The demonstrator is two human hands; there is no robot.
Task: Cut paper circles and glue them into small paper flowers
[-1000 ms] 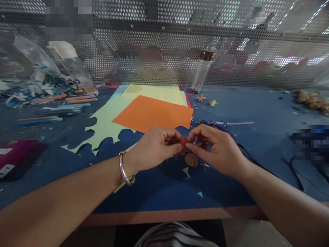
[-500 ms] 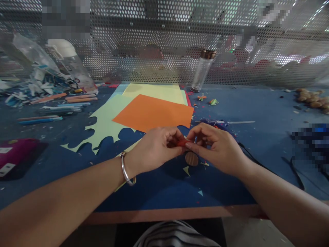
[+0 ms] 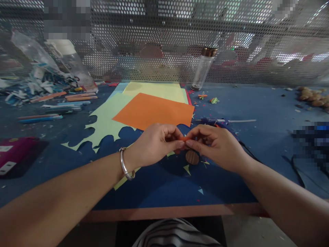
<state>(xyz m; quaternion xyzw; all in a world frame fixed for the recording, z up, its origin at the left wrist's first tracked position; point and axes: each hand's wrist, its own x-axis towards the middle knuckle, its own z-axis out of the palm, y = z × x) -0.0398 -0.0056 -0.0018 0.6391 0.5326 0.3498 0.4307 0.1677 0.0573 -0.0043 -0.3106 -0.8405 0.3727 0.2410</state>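
Note:
Between my fingertips is a small piece of orange paper (image 3: 185,139), mostly hidden by the fingers. My left hand (image 3: 160,142) pinches its left side, and my right hand (image 3: 213,142) pinches its right side, the two thumbs almost touching. Just below them lies a round brown wooden disc (image 3: 192,157). An orange paper sheet (image 3: 154,111) lies beyond the hands, on top of a pale green sheet (image 3: 106,127) with scalloped cut-outs and a pale yellow sheet (image 3: 154,88).
Behind the sheets stands a clear bottle (image 3: 203,70) near a perforated metal screen (image 3: 164,41). Two small folded paper pieces (image 3: 214,100) lie right of the sheets. Left are several paper strips (image 3: 53,109), a white-capped bottle (image 3: 74,65) and a purple packet (image 3: 15,151).
Both hands stay pinched on the orange paper; the fingers have shifted slightly and less of the paper shows. The view has tilted a little.

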